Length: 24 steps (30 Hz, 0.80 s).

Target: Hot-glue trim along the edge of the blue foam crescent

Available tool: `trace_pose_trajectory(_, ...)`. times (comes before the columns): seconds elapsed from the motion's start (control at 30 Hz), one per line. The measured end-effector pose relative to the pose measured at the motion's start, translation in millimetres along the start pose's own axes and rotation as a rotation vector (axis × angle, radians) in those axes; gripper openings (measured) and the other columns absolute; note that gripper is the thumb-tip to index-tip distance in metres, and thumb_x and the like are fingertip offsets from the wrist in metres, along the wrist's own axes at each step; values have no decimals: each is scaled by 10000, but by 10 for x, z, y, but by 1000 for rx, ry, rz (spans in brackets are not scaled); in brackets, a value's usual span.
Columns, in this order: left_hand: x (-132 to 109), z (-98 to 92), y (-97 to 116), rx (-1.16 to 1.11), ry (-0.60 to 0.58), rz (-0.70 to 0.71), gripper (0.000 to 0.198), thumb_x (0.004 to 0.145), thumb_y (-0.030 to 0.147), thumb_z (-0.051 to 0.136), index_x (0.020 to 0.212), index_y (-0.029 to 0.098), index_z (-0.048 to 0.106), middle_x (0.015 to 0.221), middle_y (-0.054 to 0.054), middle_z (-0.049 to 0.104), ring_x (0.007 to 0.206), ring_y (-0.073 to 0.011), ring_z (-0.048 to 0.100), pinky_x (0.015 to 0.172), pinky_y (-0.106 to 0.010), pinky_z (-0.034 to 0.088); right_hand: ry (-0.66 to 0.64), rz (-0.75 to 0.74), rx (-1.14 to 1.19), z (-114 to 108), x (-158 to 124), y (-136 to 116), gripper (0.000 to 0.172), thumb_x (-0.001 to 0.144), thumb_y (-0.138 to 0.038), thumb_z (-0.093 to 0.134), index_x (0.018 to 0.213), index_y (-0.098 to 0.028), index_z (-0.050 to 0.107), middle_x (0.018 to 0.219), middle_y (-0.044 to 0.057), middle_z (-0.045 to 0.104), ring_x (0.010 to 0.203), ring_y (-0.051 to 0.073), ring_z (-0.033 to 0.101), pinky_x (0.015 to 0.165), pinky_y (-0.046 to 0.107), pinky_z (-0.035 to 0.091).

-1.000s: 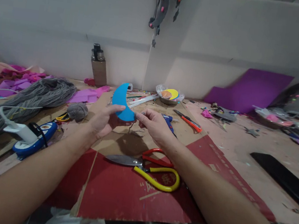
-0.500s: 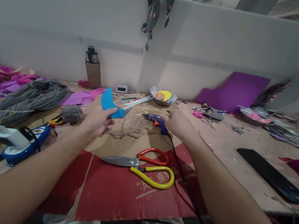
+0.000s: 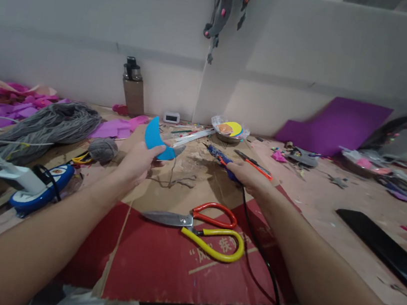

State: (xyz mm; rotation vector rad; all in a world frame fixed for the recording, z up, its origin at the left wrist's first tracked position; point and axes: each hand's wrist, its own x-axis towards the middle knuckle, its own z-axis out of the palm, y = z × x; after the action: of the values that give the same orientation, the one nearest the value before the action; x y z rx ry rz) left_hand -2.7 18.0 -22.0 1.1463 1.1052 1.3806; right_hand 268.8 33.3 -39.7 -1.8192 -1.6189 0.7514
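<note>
Pinched in my left hand (image 3: 140,159) is a blue crescent-shaped piece (image 3: 153,137), with a small grey tip and a grey yarn strand (image 3: 171,183) trailing down from its right end. My right hand (image 3: 247,176) is closed around the handle of a blue hot glue gun (image 3: 223,159), whose nozzle points left and away from me. Its black cord (image 3: 245,219) runs down toward the table's front edge. Closer to me, scissors (image 3: 169,218) with one red and one yellow handle lie on the red cardboard (image 3: 149,271). An orange-and-black cutter (image 3: 256,166) lies just beyond my right hand.
Grey yarn (image 3: 59,124) and a yarn ball (image 3: 103,149) lie left, behind a blue power strip (image 3: 40,195). A bowl (image 3: 228,137) of pieces sits at the back. A black phone-like slab (image 3: 383,248) and purple sheet (image 3: 338,126) are right. A decorated grey crescent (image 3: 223,11) hangs above.
My right hand has closed on the glue gun's handle and shifted slightly nearer me, uncovering the cutter. The blue crescent stays in my left hand. The whole view has shifted a little.
</note>
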Motion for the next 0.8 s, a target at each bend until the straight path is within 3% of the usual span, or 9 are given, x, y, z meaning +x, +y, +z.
trace_pose_trajectory(0.13, 15, -4, -22, -5, 32, -45, 285, 620, 257, 717, 868, 159, 617, 760, -53, 680, 601, -152, 633, 461, -212, 481, -7, -36, 283, 46, -160, -162, 53, 769, -253, 448, 784, -203, 438, 642, -12, 524, 534, 103, 517, 514, 230, 456)
trace_pose_trajectory(0.23, 17, -1, -26, -11, 75, -66, 250, 636, 235, 685, 861, 148, 622, 771, -56, 678, 605, -146, 635, 460, -206, 483, -48, -188, 593, 87, -308, -305, 159, 728, -236, 510, 853, -210, 414, 686, -27, 540, 567, 97, 521, 564, 234, 464)
trace_pose_trajectory(0.3, 11, 5, -21, -20, 97, -60, 232, 632, 223, 683, 842, 144, 625, 780, -56, 674, 625, -144, 632, 466, -207, 493, -75, -319, 681, 112, -406, -368, 232, 730, -238, 536, 923, -212, 409, 712, -32, 550, 553, 97, 501, 543, 236, 438)
trace_pose_trajectory(0.57, 4, 15, -43, -24, 112, -38, 197, 625, 220, 683, 787, 160, 589, 739, -43, 657, 620, -142, 615, 490, -231, 511, 38, -610, 174, 231, -643, -415, 315, 807, -227, 498, 1097, -190, 379, 953, 60, 555, 744, 153, 532, 694, 324, 472)
trace_pose_trajectory(0.8, 3, 30, -27, -26, 124, -34, 191, 611, 220, 681, 773, 168, 592, 734, -35, 661, 617, -146, 617, 489, -236, 501, -1, -566, -8, 305, -680, -396, 335, 853, -307, 453, 1146, -177, 357, 990, 109, 560, 872, 236, 571, 801, 425, 488)
